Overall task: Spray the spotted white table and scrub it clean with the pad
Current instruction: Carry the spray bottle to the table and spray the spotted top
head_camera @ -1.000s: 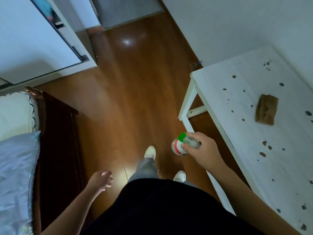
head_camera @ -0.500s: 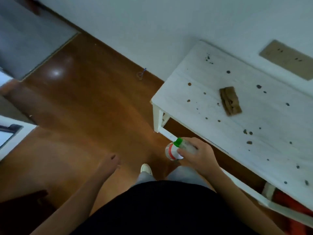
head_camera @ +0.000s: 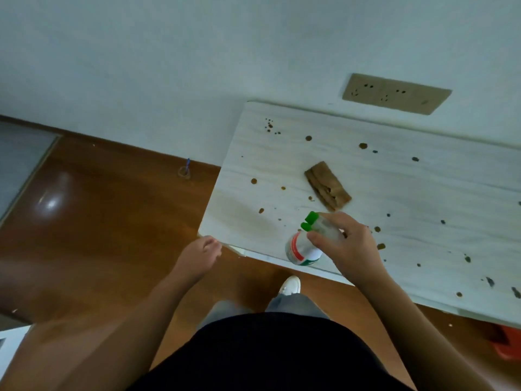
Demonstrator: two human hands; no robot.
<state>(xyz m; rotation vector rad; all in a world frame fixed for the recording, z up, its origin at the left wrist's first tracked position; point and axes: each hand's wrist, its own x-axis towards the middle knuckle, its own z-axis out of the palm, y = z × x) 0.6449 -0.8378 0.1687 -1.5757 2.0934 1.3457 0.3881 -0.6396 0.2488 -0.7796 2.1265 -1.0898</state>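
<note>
The white table [head_camera: 423, 193] stands against the wall, dotted with brown and dark spots. A brown scrubbing pad [head_camera: 327, 185] lies on it near the middle. My right hand [head_camera: 346, 244] grips a white spray bottle [head_camera: 303, 249] with a green nozzle and red-green label, held over the table's near edge just in front of the pad. My left hand [head_camera: 201, 255] hangs with loosely curled fingers beside the table's near left corner and holds nothing.
A tan socket plate [head_camera: 396, 93] is set in the white wall behind the table. Brown wooden floor [head_camera: 98, 221] spreads to the left. A small ring-shaped object [head_camera: 184, 170] lies by the skirting. Something red [head_camera: 504, 345] sits under the table at right.
The view has swung right toward the table. My right hand has carried the bottle from beside the table to over its near edge. My left hand has risen to the table's corner.
</note>
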